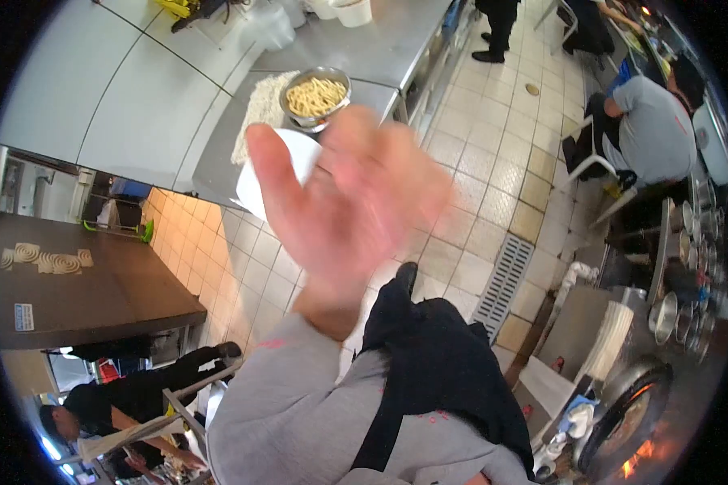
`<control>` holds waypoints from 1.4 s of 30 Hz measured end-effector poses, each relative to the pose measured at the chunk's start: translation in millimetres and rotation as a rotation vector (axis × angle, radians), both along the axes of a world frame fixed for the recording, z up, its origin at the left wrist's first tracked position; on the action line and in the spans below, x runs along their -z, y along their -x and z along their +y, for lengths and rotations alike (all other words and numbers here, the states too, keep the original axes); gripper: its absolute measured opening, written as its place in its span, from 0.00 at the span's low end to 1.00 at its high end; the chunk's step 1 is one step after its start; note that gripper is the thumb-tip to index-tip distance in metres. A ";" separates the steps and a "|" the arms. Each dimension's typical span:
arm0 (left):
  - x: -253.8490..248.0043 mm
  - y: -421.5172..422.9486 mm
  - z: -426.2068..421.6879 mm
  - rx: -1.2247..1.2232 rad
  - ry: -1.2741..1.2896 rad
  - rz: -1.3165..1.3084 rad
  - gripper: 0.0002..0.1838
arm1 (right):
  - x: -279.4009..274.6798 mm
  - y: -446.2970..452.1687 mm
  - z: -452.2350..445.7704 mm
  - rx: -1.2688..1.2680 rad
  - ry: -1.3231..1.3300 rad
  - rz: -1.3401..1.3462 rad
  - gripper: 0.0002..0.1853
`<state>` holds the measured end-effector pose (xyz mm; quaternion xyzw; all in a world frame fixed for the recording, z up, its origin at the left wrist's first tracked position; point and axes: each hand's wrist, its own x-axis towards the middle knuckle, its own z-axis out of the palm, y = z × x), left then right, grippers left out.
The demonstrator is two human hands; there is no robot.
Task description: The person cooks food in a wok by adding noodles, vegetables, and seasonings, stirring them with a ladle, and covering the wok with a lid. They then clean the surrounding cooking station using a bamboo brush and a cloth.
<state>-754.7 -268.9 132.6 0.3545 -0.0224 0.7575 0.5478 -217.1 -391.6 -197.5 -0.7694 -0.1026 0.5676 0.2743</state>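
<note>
My left hand (352, 194) is raised close to the camera, smeared by motion. Its palm faces me, the thumb stands apart from the fingers, and nothing shows in the palm. Behind it, partly hidden, is a white plate-like thing (299, 153) at the corner of the steel counter (372, 61). Past that, a metal bowl (345, 81) holds thick pale strips, perhaps noodles or fries. Beside the bowl lies a whitish, floury-looking layer (259, 109). My right hand cannot be made out; only a sliver of skin shows at the bottom edge.
White tubs (352, 11) stand at the back of the counter. On the right, a person in grey (651, 125) sits on a chair. A floor drain (505, 275) runs nearby. Flames (639, 457) burn beside a wok (635, 420) at lower right. Another person (129, 404) is at lower left.
</note>
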 end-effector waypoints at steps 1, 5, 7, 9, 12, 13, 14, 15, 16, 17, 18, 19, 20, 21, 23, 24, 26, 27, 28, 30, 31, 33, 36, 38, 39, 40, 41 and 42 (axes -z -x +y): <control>27.3 52.4 -4.0 -0.197 0.146 0.006 0.31 | -1.7 9.4 4.7 -0.028 0.008 -0.020 0.24; 143.0 265.7 -52.9 -1.295 1.227 0.503 0.20 | -4.7 46.6 19.7 -0.136 0.036 -0.090 0.24; 219.8 373.2 -104.4 -1.517 1.616 1.059 0.31 | -9.6 57.9 23.3 -0.171 0.044 -0.124 0.23; 237.6 401.3 -123.5 -1.514 1.954 1.366 0.35 | -14.4 66.8 23.8 -0.197 0.049 -0.151 0.23; 269.4 453.3 -131.8 -1.188 2.037 1.095 0.40 | -22.9 72.8 19.8 -0.214 0.049 -0.181 0.23; 243.7 432.3 -116.8 -1.120 2.096 1.005 0.41 | -24.8 74.4 18.8 -0.216 0.046 -0.187 0.23; 230.4 421.8 -109.2 -1.049 2.153 0.914 0.41 | -27.0 74.1 16.5 -0.221 0.039 -0.202 0.23; 252.0 440.5 -114.5 -1.043 2.136 0.930 0.41 | -29.2 75.1 14.8 -0.225 0.040 -0.209 0.23; 289.3 473.1 -122.9 -1.039 2.117 0.947 0.40 | -30.0 77.7 14.4 -0.231 0.038 -0.217 0.23; 309.8 491.5 -125.4 -1.034 2.098 0.966 0.39 | -30.9 78.0 11.6 -0.226 0.043 -0.221 0.22; 310.2 492.1 -123.1 -1.006 2.111 0.953 0.38 | -31.6 79.3 10.1 -0.224 0.040 -0.231 0.22; 310.6 492.2 -121.2 -0.976 2.124 0.942 0.37 | -31.6 82.1 8.8 -0.222 0.038 -0.237 0.22; 310.6 492.1 -118.6 -0.945 2.138 0.931 0.35 | -31.1 84.6 8.5 -0.223 0.042 -0.239 0.22; 311.5 492.8 -116.9 -0.959 2.123 0.881 0.34 | -31.4 84.8 6.6 -0.223 0.042 -0.244 0.22; 312.6 497.2 -114.5 -0.983 2.097 0.783 0.33 | -31.0 87.2 3.6 -0.227 0.044 -0.256 0.22; 312.0 500.1 -113.0 -0.965 2.118 0.761 0.32 | -29.9 90.1 3.8 -0.231 0.045 -0.257 0.22; 310.6 505.6 -111.8 -0.928 2.161 0.716 0.31 | -28.4 91.4 2.2 -0.235 0.048 -0.264 0.22; 311.9 510.4 -111.8 -0.904 2.140 0.691 0.34 | -27.3 93.7 1.8 -0.238 0.049 -0.267 0.22; 313.2 515.3 -111.8 -0.880 2.118 0.667 0.37 | -25.5 95.6 2.2 -0.244 0.050 -0.269 0.22; 306.5 512.8 -104.1 -0.956 2.114 0.594 0.44 | -21.9 99.5 1.3 -0.247 0.053 -0.270 0.22; 291.8 496.9 -93.3 -1.055 2.130 0.542 0.48 | -20.2 102.4 2.6 -0.257 0.056 -0.268 0.22; 285.9 491.6 -85.8 -1.172 2.117 0.474 0.54 | -16.2 109.0 6.0 -0.263 0.060 -0.272 0.21; 302.5 514.7 -89.7 -1.182 2.072 0.398 0.53 | -9.3 125.2 12.1 -0.273 0.073 -0.261 0.21; 313.8 538.6 -92.7 -1.124 2.085 0.295 0.44 | -4.0 136.7 16.3 -0.281 0.085 -0.254 0.21; 317.2 543.5 -94.9 -1.124 1.961 0.222 0.39 | -1.3 142.7 19.3 -0.283 0.090 -0.251 0.21; 321.4 546.5 -99.0 -1.120 1.836 0.152 0.34 | -0.1 147.1 21.0 -0.289 0.095 -0.247 0.21; 324.8 550.5 -102.3 -1.112 1.710 0.084 0.29 | 2.1 151.2 22.1 -0.294 0.098 -0.244 0.21; 336.4 564.7 -106.9 -1.082 1.668 0.012 0.25 | 3.9 154.6 23.5 -0.298 0.101 -0.240 0.21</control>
